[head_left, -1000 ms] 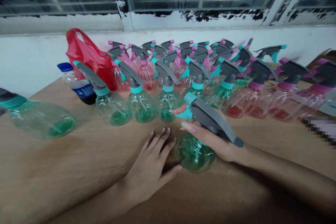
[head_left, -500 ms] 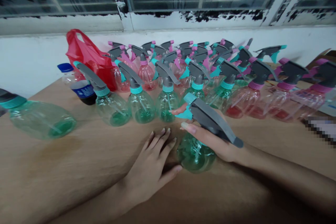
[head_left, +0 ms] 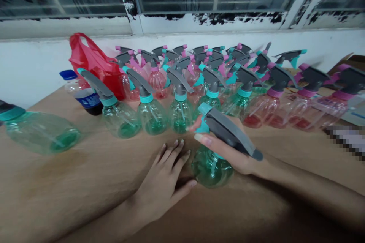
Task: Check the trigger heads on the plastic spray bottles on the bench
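Observation:
My right hand is wrapped round the neck of a green spray bottle that stands on the table. Its grey head with a teal nozzle points up and to the left, and the index finger lies on the teal trigger. My left hand rests flat on the wooden table, fingers spread, just left of that bottle and holding nothing. Right behind the hands stands a row of similar bottles, among them a green spray bottle with a teal collar.
Several pink spray bottles stand to the right, with more crowded behind. Back left are a red plastic bag and a drink bottle with a blue cap. A larger green bottle is at far left. A blurred-out object lies right.
My right index finger has drawn the teal trigger in towards the bottle's neck. My left hand stays in place; the whole view has shifted slightly.

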The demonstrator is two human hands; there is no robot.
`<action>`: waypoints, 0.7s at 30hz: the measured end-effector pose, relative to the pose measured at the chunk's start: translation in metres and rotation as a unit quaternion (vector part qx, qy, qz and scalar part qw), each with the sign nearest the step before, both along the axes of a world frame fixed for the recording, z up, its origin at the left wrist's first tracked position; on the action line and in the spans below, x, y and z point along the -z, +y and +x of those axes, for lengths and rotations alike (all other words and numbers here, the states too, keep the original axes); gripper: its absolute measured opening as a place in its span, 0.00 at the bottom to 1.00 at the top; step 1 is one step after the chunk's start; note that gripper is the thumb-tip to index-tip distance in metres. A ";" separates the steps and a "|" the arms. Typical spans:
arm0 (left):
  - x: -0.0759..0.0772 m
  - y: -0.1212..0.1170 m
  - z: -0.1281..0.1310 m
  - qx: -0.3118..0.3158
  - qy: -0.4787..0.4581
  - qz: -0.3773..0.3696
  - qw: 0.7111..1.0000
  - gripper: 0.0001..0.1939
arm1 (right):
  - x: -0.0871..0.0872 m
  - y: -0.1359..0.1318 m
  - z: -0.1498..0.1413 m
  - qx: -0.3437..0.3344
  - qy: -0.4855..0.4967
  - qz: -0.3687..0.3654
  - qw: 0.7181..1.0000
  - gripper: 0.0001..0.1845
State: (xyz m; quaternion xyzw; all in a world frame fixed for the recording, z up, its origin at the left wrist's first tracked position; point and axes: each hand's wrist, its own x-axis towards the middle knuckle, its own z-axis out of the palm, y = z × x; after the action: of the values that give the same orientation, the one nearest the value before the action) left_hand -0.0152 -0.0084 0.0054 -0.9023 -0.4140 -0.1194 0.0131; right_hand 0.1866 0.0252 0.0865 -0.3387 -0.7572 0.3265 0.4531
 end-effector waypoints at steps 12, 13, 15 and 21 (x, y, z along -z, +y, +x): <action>-0.003 -0.006 0.000 0.021 -0.057 -0.021 0.998 0.40 | 0.004 -0.004 0.001 -0.018 0.000 -0.041 0.999 0.14; -0.004 -0.007 0.000 0.025 -0.061 -0.027 0.997 0.40 | 0.005 -0.004 0.001 -0.019 0.000 -0.036 0.999 0.14; -0.007 -0.008 0.000 0.032 -0.069 -0.041 0.996 0.41 | 0.006 -0.003 0.001 -0.021 -0.002 -0.025 0.999 0.14; -0.008 -0.012 -0.001 0.029 -0.121 -0.064 0.990 0.42 | 0.012 -0.001 -0.002 -0.039 0.028 -0.009 0.999 0.17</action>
State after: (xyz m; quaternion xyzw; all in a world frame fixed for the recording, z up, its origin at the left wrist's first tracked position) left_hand -0.0165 -0.0206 0.0137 -0.8920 -0.3926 -0.2014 -0.0980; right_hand 0.1849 0.0238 0.0746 -0.3036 -0.7537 0.3607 0.4579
